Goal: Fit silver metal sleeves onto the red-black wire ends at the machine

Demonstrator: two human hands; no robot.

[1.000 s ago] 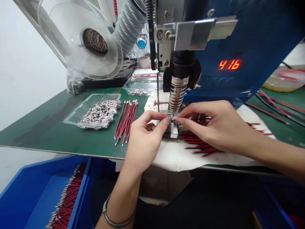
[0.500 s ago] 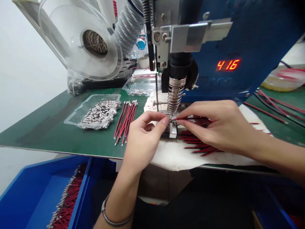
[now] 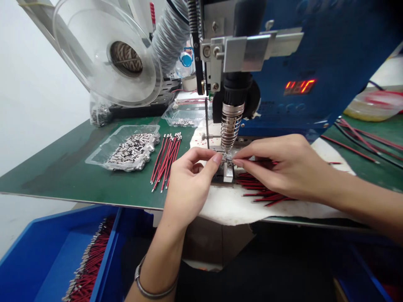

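My left hand is closed in a pinch at the left of the small metal fixture; whatever its fingertips hold is too small and hidden to make out. From the other side my right hand pinches a thin red-and-black wire, mostly hidden by the fingers, its end at the fixture. Directly above the fingertips stands the soldering head, a dark barrel wrapped in a spring coil. Below my right hand, several red-and-black wires lie on white paper.
At left, a clear tray holds small metal connectors beside wires with connectors fitted. A blue bin with more wires sits below the table edge. The blue machine and a clear round hood stand behind.
My right fingers have shifted slightly, and less of the wire shows between them. The red display digits have changed. My left hand has hardly moved.
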